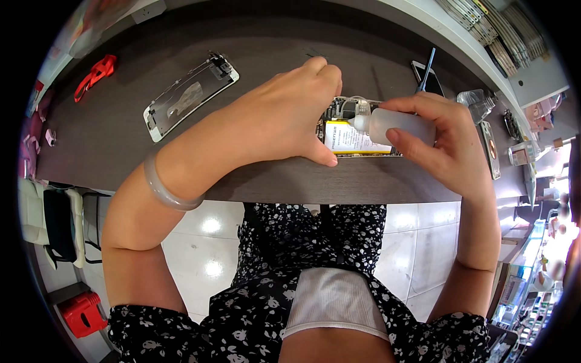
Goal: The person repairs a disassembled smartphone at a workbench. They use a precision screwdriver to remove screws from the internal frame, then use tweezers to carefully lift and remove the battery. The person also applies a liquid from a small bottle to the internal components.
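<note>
An opened phone body lies on the desk in front of me, its circuit board and white battery with yellow edges exposed. My left hand closes around the phone's left end, thumb at the near edge and fingers at the far edge. Between the thumb and fingers of my right hand is a translucent white squeeze bottle, tilted on its side. Its narrow nozzle points left, over the battery's upper edge; whether it touches I cannot tell. The phone's right end is hidden by the bottle and my right hand.
A detached phone screen lies at the left, beyond it a red strap. At the right are a dark phone, a blue thin tool, clear plastic containers and another phone part. A shelf edge bounds the back right.
</note>
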Available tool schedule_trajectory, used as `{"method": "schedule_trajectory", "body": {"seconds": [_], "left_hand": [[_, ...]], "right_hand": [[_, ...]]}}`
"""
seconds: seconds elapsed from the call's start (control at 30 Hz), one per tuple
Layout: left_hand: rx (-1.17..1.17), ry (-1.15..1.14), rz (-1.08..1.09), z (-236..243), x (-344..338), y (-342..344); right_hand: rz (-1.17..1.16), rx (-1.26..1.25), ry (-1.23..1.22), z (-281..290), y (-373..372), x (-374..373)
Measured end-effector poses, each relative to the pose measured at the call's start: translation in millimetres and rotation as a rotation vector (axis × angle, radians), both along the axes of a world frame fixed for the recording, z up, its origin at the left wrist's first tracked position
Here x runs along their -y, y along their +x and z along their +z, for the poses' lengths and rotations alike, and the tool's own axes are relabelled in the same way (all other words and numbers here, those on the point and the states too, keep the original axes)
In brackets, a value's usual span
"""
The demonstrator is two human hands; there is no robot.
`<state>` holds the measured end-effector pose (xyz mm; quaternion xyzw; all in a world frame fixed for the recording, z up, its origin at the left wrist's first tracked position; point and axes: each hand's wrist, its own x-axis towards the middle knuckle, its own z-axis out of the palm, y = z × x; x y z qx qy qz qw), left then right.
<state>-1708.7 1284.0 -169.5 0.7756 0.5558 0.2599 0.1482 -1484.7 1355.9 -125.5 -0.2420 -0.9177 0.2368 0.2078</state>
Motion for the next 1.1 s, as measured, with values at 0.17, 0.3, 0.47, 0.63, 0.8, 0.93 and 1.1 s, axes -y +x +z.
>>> {"method": "schedule_trajectory", "body": {"seconds": [0.17,0.3,0.47,0.63,0.8,0.93,1.1], "left_hand": [[0.015,0.014,-0.011,0.2,0.8,0.4],[0.021,0.004,-0.008,-1.1,0.6,0.6],[0.008,-0.004,0.001,-0.7,0.5,0.8],[-0.006,0.0,0.01,-1.0,0.7,0.6],[-0.004,0.008,0.01,-2.5,-0.1,0.6],[-0.034,-0.026,0.018,0.5,-0.6,-0.1],[-0.091,-0.084,0.015,0.8,-4.0,-5.4]], "right_hand": [[-0.015,0.021,0.058,8.3,1.5,-0.1],[-0.013,0.0,0.08,8.3,3.5,0.7],[-0.068,0.057,-0.016,11.2,16.4,0.9],[-0.12,0.067,-0.005,10.4,28.6,-1.2],[-0.169,-0.056,-0.06,-5.3,41.5,-6.6],[-0.23,-0.183,-0.417,-16.4,50.2,-4.8],[-0.104,-0.585,-0.934,-46.0,70.3,-16.1]]}}
